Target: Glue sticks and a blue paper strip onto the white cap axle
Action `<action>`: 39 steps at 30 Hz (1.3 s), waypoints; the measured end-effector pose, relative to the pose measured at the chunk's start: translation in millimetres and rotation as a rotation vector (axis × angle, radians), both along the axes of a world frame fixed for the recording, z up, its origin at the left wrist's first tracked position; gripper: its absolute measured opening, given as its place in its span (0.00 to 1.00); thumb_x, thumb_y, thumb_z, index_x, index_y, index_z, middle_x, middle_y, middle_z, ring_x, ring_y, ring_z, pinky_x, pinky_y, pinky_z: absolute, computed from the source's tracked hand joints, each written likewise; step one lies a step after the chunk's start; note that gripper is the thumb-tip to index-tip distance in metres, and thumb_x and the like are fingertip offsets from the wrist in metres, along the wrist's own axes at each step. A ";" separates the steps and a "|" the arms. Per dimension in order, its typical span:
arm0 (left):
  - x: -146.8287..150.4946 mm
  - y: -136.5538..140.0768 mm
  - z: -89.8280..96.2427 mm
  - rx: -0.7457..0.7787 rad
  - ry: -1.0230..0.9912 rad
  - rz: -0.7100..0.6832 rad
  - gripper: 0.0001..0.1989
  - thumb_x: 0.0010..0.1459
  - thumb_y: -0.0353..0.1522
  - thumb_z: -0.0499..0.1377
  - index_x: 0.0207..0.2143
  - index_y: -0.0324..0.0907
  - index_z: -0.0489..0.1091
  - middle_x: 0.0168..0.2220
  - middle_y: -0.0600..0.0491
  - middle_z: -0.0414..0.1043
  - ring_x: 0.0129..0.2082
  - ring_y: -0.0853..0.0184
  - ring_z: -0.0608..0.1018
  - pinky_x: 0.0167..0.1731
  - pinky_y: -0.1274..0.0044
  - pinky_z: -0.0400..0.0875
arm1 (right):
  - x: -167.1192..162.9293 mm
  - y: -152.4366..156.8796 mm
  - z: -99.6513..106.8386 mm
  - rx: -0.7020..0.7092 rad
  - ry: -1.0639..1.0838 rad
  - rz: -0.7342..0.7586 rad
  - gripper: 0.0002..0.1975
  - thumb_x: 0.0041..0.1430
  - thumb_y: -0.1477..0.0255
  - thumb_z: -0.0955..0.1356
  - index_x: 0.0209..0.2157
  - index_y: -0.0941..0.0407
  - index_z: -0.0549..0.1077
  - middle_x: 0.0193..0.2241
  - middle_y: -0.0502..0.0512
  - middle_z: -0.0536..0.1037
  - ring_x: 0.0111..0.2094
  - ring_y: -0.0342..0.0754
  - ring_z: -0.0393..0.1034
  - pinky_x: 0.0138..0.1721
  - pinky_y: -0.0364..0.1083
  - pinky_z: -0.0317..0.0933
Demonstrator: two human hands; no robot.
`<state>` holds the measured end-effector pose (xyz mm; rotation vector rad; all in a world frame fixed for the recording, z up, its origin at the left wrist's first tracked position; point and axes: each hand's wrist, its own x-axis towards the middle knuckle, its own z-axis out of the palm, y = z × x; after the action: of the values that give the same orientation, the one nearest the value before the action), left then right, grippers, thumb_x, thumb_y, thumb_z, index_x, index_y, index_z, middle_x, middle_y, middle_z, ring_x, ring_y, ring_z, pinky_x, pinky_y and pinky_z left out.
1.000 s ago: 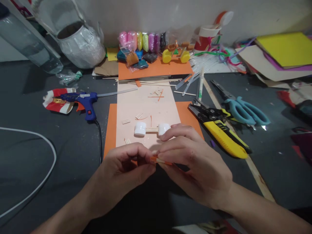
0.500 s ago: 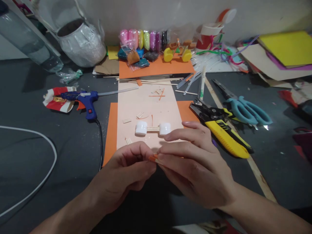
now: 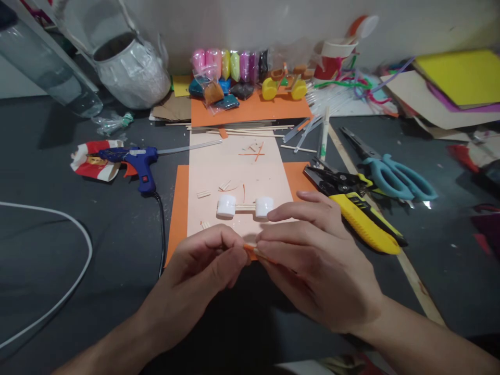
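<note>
Close to the front edge of the paper, my left hand (image 3: 209, 265) pinches one end of a small orange strip (image 3: 250, 248) between thumb and forefinger. The fingers of my right hand (image 3: 324, 260) grip its other end, and a pale sliver like a thin wooden stick shows there; most of it is hidden by the fingers. Just beyond my hands, two white round caps (image 3: 226, 206) are joined by pale sticks (image 3: 245, 207) and lie on the light pink paper (image 3: 234, 166). Short cut sticks (image 3: 203, 194) and orange scraps (image 3: 252, 154) are scattered around them.
Left stands a blue glue gun (image 3: 142, 161) with its cord trailing forward. Right lie yellow-handled wire strippers (image 3: 363, 221) and blue-handled scissors (image 3: 398, 174). At the back are bagged coloured clay (image 3: 222, 67), a yellow-wheeled model (image 3: 284, 86), a paper cup (image 3: 334, 57) and a silvery pot (image 3: 133, 70).
My fingertips have shifted slightly along the orange strip, and the strip has turned a little. The right hand has moved slightly to the right. The things on the table stay in place.
</note>
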<state>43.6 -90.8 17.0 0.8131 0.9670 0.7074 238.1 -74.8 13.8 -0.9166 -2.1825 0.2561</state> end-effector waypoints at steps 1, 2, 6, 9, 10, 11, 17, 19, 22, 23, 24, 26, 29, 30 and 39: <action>0.2 0.1 -0.7 -0.031 -0.016 0.005 0.15 0.62 0.41 0.60 0.28 0.41 0.68 0.22 0.58 0.60 0.23 0.75 0.60 0.22 0.81 0.51 | -0.5 -0.4 -0.4 0.010 -0.004 -0.010 0.06 0.59 0.77 0.70 0.37 0.52 0.74 0.35 0.46 0.81 0.45 0.48 0.73 0.58 0.57 0.56; 0.3 0.2 -1.8 -0.057 -0.040 0.010 0.14 0.61 0.41 0.60 0.28 0.41 0.68 0.21 0.59 0.60 0.22 0.75 0.59 0.21 0.81 0.50 | -1.1 -0.9 -0.7 0.022 -0.006 -0.025 0.06 0.59 0.77 0.71 0.36 0.51 0.75 0.34 0.45 0.82 0.44 0.47 0.73 0.59 0.56 0.55; 0.8 0.5 -6.8 -0.113 -0.153 0.032 0.15 0.61 0.39 0.61 0.26 0.41 0.66 0.19 0.60 0.57 0.19 0.77 0.55 0.17 0.82 0.45 | -3.3 -2.6 -0.9 0.074 -0.022 -0.079 0.08 0.57 0.78 0.72 0.34 0.50 0.75 0.33 0.43 0.82 0.42 0.44 0.75 0.60 0.54 0.54; 1.4 1.0 -8.0 -0.142 -0.204 0.056 0.15 0.60 0.38 0.62 0.25 0.41 0.65 0.19 0.61 0.56 0.19 0.77 0.55 0.18 0.82 0.44 | -4.9 -3.3 -0.7 0.094 -0.028 -0.089 0.08 0.57 0.78 0.72 0.34 0.50 0.75 0.33 0.42 0.82 0.42 0.44 0.76 0.60 0.53 0.54; 1.6 1.3 -7.9 -0.142 -0.215 0.062 0.14 0.60 0.38 0.62 0.25 0.41 0.65 0.19 0.61 0.56 0.19 0.77 0.54 0.18 0.82 0.44 | -5.2 -3.3 -0.8 0.092 -0.028 -0.091 0.08 0.57 0.78 0.72 0.33 0.50 0.75 0.33 0.42 0.82 0.42 0.45 0.76 0.60 0.54 0.54; 1.6 1.5 -7.7 -0.137 -0.221 0.065 0.14 0.60 0.37 0.62 0.25 0.41 0.65 0.19 0.61 0.55 0.19 0.77 0.54 0.18 0.82 0.44 | -5.5 -3.3 -0.9 0.087 -0.029 -0.091 0.08 0.58 0.78 0.71 0.34 0.50 0.74 0.33 0.42 0.82 0.42 0.45 0.76 0.60 0.54 0.54; -1.2 -0.5 -8.9 -0.042 -0.124 0.048 0.13 0.60 0.37 0.62 0.26 0.41 0.66 0.21 0.60 0.57 0.21 0.76 0.55 0.20 0.81 0.48 | -4.5 -0.5 -2.0 0.021 -0.015 -0.024 0.06 0.59 0.77 0.70 0.37 0.53 0.73 0.34 0.47 0.81 0.44 0.48 0.73 0.58 0.58 0.54; -1.9 -2.1 -9.3 0.007 -0.061 0.026 0.12 0.62 0.35 0.60 0.26 0.41 0.67 0.22 0.60 0.58 0.22 0.75 0.55 0.22 0.80 0.50 | -4.0 0.6 -2.0 -0.024 0.023 0.001 0.06 0.58 0.78 0.70 0.37 0.54 0.73 0.33 0.48 0.81 0.44 0.49 0.72 0.56 0.58 0.56; -1.7 -3.5 -7.5 0.061 0.022 -0.013 0.11 0.63 0.33 0.58 0.26 0.42 0.67 0.22 0.60 0.57 0.23 0.75 0.56 0.22 0.80 0.51 | -3.5 1.1 -1.8 -0.069 0.094 0.034 0.06 0.57 0.80 0.69 0.35 0.56 0.72 0.31 0.50 0.80 0.43 0.50 0.72 0.53 0.58 0.60; -1.5 -3.6 -6.3 0.083 0.050 -0.025 0.12 0.63 0.33 0.57 0.25 0.42 0.66 0.22 0.60 0.57 0.23 0.74 0.56 0.22 0.80 0.51 | -3.4 0.9 -1.7 -0.075 0.107 0.040 0.06 0.57 0.80 0.69 0.35 0.56 0.71 0.30 0.50 0.79 0.43 0.51 0.72 0.53 0.59 0.60; -1.2 -3.5 -4.8 0.114 0.082 -0.036 0.13 0.63 0.33 0.56 0.24 0.42 0.65 0.21 0.60 0.56 0.23 0.74 0.56 0.22 0.79 0.51 | -3.3 0.7 -1.5 -0.077 0.114 0.043 0.06 0.56 0.80 0.69 0.35 0.57 0.71 0.30 0.51 0.79 0.43 0.51 0.71 0.53 0.59 0.60; -0.8 -3.3 -2.1 0.181 0.148 -0.049 0.16 0.65 0.33 0.55 0.22 0.42 0.64 0.21 0.59 0.55 0.23 0.73 0.57 0.22 0.79 0.53 | -3.0 0.3 -1.1 -0.074 0.114 0.037 0.06 0.56 0.80 0.70 0.35 0.57 0.72 0.30 0.50 0.79 0.43 0.50 0.71 0.53 0.59 0.59; -0.2 -3.4 0.0 0.232 0.214 -0.030 0.13 0.64 0.35 0.57 0.25 0.43 0.66 0.22 0.59 0.59 0.23 0.74 0.60 0.23 0.80 0.55 | -2.2 0.3 -0.4 -0.065 0.089 0.023 0.05 0.57 0.80 0.70 0.35 0.57 0.72 0.31 0.50 0.80 0.43 0.49 0.71 0.54 0.59 0.58; -0.1 -3.6 0.2 0.232 0.226 -0.015 0.10 0.63 0.36 0.58 0.28 0.44 0.68 0.23 0.59 0.61 0.23 0.74 0.61 0.23 0.80 0.56 | -1.9 0.4 -0.3 -0.063 0.078 0.019 0.05 0.57 0.79 0.70 0.35 0.57 0.72 0.31 0.49 0.80 0.43 0.49 0.71 0.54 0.59 0.58; 1.2 -1.1 2.5 0.252 0.217 0.081 0.08 0.62 0.36 0.60 0.30 0.44 0.71 0.23 0.59 0.64 0.23 0.75 0.64 0.22 0.83 0.57 | -4.0 -0.8 -1.7 -0.001 0.012 -0.010 0.05 0.59 0.76 0.70 0.37 0.53 0.73 0.33 0.46 0.81 0.45 0.48 0.73 0.59 0.57 0.53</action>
<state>44.9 -91.9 19.5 1.0934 1.1242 0.8338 234.1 -75.6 12.1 -0.9247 -2.1662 0.2573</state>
